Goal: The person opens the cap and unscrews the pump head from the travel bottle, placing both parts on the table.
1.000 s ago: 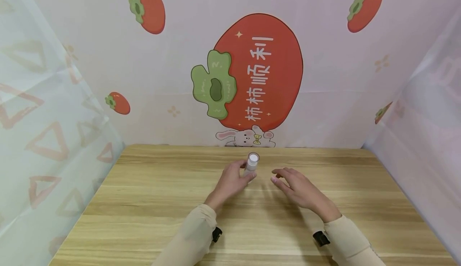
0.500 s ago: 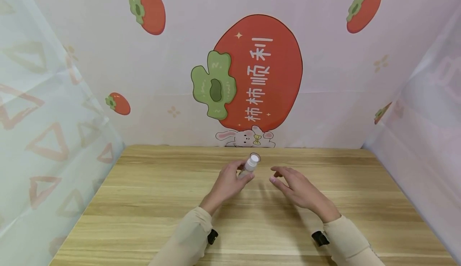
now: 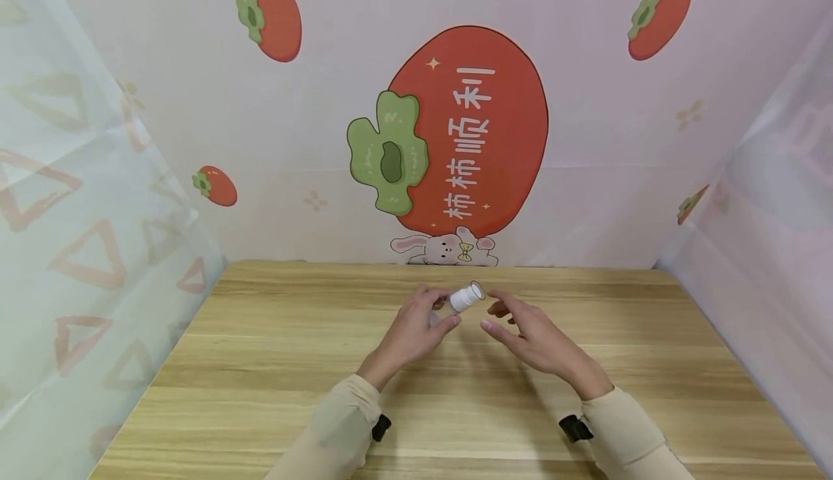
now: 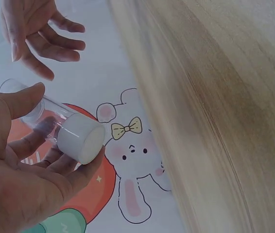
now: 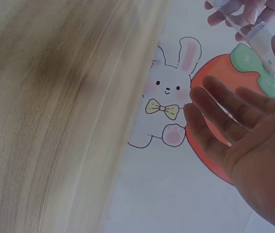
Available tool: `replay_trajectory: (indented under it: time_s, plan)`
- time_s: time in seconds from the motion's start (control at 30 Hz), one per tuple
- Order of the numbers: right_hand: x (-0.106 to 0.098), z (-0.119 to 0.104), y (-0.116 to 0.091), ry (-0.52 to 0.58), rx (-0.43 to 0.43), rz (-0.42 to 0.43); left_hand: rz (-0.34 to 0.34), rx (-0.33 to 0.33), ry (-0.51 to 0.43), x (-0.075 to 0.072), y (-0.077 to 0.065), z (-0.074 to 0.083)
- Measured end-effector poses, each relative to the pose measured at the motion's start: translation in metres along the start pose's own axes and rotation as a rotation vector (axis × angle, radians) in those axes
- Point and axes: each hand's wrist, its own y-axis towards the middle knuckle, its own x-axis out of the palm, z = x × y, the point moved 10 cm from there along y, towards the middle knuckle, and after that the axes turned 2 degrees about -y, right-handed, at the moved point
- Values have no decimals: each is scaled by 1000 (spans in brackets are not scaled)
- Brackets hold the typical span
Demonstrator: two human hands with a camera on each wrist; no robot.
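A small clear bottle with white parts is tilted over the table, its white and clear-rimmed end towards the right. My left hand grips it between thumb and fingers. In the left wrist view, one white end of the bottle faces the camera, and a transparent section runs up behind the thumb. My right hand hovers just right of the bottle, apart from it. Its fingers are loosely extended and hold nothing, as the right wrist view confirms with the palm showing.
The wooden table stretches beneath both hands. A pale sheet printed with persimmons and a rabbit hangs behind its far edge. Patterned side sheets stand to the left and right.
The bottle has tipped from nearly upright to a strong lean towards the right in my left hand. My right hand has shifted slightly left, with its fingers a little wider apart.
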Motion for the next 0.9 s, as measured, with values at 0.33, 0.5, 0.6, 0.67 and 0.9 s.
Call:
replay_trajectory:
  time_s: [0.33, 0.5, 0.6, 0.67, 0.9]
  plan:
    - [-1, -3, 3, 81, -5, -7, -27, 11, 41, 0, -2, 5]
    - [-3, -6, 4, 108, -18, 6, -34, 16, 49, 0, -2, 7]
    - [-4, -6, 6, 122, -18, 10, -44, 21, 62, 0, -3, 9]
    - [-4, -7, 7, 134, -16, 10, -49, 28, 76, 0, -3, 10]
    - [-3, -9, 9, 171, -8, 7, -60, 46, 143, 1, -4, 14]
